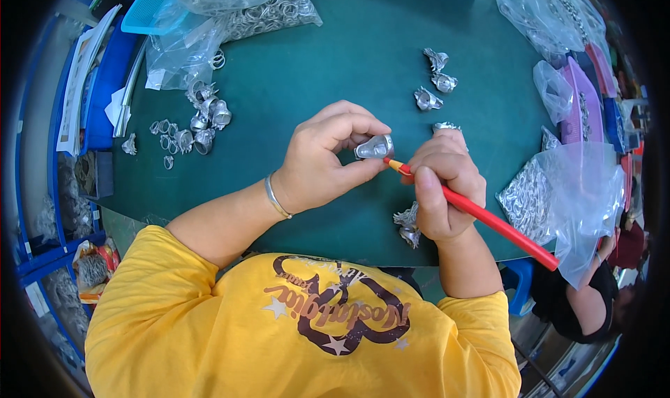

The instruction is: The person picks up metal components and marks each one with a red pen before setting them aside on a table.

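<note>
Pinched between the thumb and index finger of my left hand [328, 153] is a chunky silver ring [375, 148]. My right hand [450, 188] grips a long red pencil [499, 227], whose yellow-and-red sharpened end meets or nearly meets the ring's lower right edge. More silver rings [410, 225] lie beside my right wrist, and another silver piece [447, 126] shows just beyond my right knuckles. Farther off on the right stands a small group of ornate rings [428, 99]. A loose pile of silver rings [202, 115] is spread on the green table [314, 63] to the left.
Clear bags full of rings [272, 12] lie at the back left by a light-blue basket [143, 14]. A bag of silver pieces [527, 199] and a purple basket [576, 105] line the right edge. At lower right is another person [586, 300]. Blue shelving [52, 188] stands left.
</note>
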Demonstrator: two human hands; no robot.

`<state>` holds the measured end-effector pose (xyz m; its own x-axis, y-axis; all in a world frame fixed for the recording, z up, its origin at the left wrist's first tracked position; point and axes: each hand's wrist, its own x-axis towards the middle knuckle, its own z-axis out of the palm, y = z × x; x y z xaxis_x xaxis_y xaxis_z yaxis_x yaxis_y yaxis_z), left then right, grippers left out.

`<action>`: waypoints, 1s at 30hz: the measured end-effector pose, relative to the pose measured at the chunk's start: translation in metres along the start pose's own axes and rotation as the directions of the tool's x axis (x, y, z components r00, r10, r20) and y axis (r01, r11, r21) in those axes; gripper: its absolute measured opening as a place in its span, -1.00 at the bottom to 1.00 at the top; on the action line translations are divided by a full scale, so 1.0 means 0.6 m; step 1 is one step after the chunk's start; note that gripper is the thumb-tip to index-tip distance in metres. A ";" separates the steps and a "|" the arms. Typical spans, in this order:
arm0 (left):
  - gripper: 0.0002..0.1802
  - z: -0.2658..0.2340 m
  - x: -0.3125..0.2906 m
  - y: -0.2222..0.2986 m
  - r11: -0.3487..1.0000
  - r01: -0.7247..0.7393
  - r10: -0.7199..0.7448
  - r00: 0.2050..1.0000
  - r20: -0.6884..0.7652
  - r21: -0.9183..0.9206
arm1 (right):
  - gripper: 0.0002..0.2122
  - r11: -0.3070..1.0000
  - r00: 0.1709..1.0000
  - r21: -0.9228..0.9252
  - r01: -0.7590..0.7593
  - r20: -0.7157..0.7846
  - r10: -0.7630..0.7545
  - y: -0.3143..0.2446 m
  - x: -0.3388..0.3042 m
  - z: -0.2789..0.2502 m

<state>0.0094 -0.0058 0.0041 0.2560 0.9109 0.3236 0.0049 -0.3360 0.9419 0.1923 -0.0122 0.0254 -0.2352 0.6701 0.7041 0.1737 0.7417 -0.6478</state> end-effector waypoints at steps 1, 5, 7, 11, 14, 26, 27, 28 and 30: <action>-0.69 0.000 0.001 0.001 1.000 -0.008 0.008 1.000 -0.009 -0.022 | -0.94 1.000 1.000 0.030 0.004 -0.013 -0.004 0.002 -0.002 0.001; -0.67 -0.003 0.000 0.003 0.999 -0.041 0.041 0.999 -0.014 -0.013 | -0.93 0.990 0.983 0.095 -0.109 -0.136 0.121 0.000 0.004 0.001; -0.64 0.000 0.001 0.004 0.997 -0.067 0.065 0.997 -0.046 -0.041 | -0.93 0.969 0.951 0.045 -0.242 -0.187 0.246 -0.001 0.004 0.014; -0.58 0.000 -0.003 -0.002 0.987 -0.161 0.160 0.982 -0.104 -0.005 | -0.74 0.845 0.896 0.317 -0.430 0.034 0.443 0.010 -0.002 0.017; -0.54 -0.006 0.002 0.004 0.975 -0.219 0.219 0.976 -0.011 0.049 | -0.72 0.796 0.884 0.406 -0.450 0.075 0.461 0.011 -0.002 0.017; -0.66 -0.007 -0.008 0.007 0.882 0.166 -0.116 0.984 0.138 -0.441 | -0.69 0.999 0.994 -0.034 -0.017 -0.104 0.014 0.021 -0.002 0.010; -0.71 -0.009 -0.009 0.008 0.884 0.177 -0.122 0.981 0.152 -0.433 | -0.69 1.000 0.995 -0.028 -0.010 -0.098 0.007 0.022 -0.002 0.011; -0.71 -0.008 -0.007 0.007 0.885 0.173 -0.118 0.982 0.150 -0.432 | -0.70 1.000 0.996 -0.022 -0.003 -0.091 0.001 0.022 0.000 0.012; -0.83 -0.009 -0.001 0.004 0.891 0.072 -0.055 0.997 0.051 -0.448 | -0.72 0.996 0.996 -0.084 0.007 -0.091 -0.014 0.019 0.005 0.012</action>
<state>0.0043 -0.0057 0.0067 0.3047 0.9145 0.2662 -0.4106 -0.1261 0.9030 0.1864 -0.0020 0.0182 -0.1492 0.6592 0.7370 0.2521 0.7461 -0.6163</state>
